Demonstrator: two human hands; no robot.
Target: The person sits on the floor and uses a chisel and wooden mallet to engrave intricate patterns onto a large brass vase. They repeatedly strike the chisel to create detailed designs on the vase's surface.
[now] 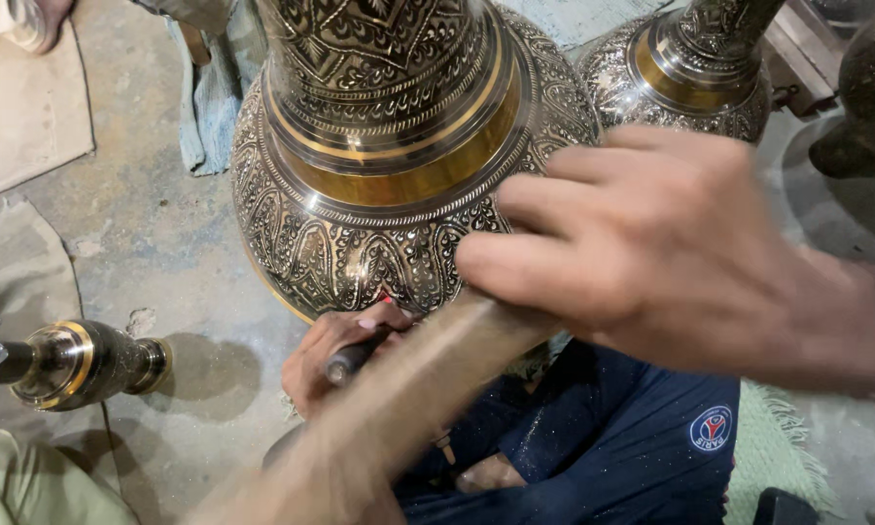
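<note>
Right hand, fingers curled shut around a wooden mallet, which shows blurred and slants down toward the lower left. Left hand, below the mallet, fingers closed on a thin dark chisel, whose tip meets the lower wall of the vase. The vase, a large round-bodied metal vessel engraved with dense floral and arch patterns in silver on black, stands on the concrete floor just ahead of the person; 2 plain golden bands ring the base of its neck. The person's leg in dark blue trousers lies under both hands, with a green mat at its right. A 2nd engraved vase with a golden band stands behind the 1st, at upper right, close beside it. At the left edge a smaller engraved metal part lies on its side on a sheet of cardboard. A blue-grey cloth lies on the floor behind the vase, at upper left.
</note>
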